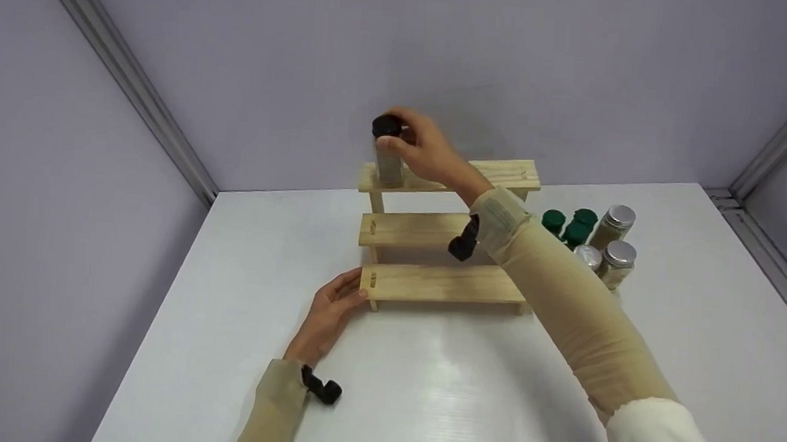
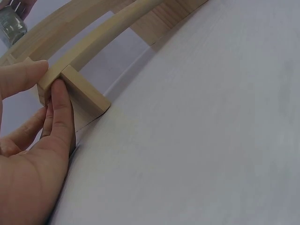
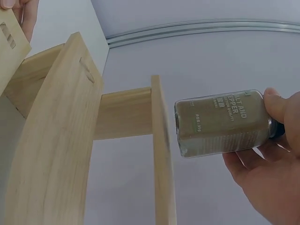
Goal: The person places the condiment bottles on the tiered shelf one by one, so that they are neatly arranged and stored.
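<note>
A three-tier wooden spice rack (image 1: 426, 231) stands on the white table. My right hand (image 1: 426, 150) grips a glass spice jar (image 3: 220, 123) near its dark cap. The jar is upright over the left end of the top shelf (image 3: 161, 154), and a narrow gap shows under its base in the right wrist view. Its label reads "salt and pepper" and a brownish powder fills it. At the lowest tier's left end, my left hand (image 1: 330, 306) pinches the board, thumb on top and fingers beneath, as the left wrist view shows.
Right of the rack, several spice jars stand grouped, some with green caps (image 1: 553, 220) and others with silver caps (image 1: 619, 253). A pale wall (image 1: 293, 74) rises right behind the rack. Metal rails (image 1: 131, 79) run along the wall corners.
</note>
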Action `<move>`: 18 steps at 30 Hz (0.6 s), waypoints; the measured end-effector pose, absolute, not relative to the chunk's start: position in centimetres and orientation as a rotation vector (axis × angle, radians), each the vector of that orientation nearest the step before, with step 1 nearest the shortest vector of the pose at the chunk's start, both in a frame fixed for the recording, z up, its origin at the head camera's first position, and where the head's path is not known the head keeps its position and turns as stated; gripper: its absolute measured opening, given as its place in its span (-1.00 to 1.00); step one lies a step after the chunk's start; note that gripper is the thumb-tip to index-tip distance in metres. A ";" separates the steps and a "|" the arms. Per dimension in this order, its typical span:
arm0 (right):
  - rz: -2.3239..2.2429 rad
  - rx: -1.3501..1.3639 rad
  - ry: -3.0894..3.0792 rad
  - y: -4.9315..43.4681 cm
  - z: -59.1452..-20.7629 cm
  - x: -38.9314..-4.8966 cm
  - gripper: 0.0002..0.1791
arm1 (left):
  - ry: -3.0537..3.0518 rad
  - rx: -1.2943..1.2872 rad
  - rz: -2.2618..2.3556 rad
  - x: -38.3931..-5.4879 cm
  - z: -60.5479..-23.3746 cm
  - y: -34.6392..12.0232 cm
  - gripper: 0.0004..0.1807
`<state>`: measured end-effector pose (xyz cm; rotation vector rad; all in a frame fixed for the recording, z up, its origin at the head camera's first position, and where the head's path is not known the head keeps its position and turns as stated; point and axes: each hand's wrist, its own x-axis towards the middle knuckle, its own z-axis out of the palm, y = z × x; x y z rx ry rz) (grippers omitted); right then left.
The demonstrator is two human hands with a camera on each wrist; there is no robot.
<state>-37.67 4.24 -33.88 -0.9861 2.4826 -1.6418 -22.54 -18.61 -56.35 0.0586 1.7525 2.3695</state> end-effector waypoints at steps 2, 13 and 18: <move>-1.627 -0.984 2.489 4.0 -34.3 -37.8 -0.47 | 1.754 0.058 2.366 -22.5 -56.4 -18.6 -0.30; -1.623 -0.939 2.466 3.9 -34.3 -37.8 -0.44 | 1.779 0.061 2.371 -22.2 -56.5 -19.0 -0.31; -1.579 -0.881 2.475 4.4 -33.8 -37.5 -0.30 | 1.756 0.048 2.383 -22.1 -56.3 -18.9 -0.32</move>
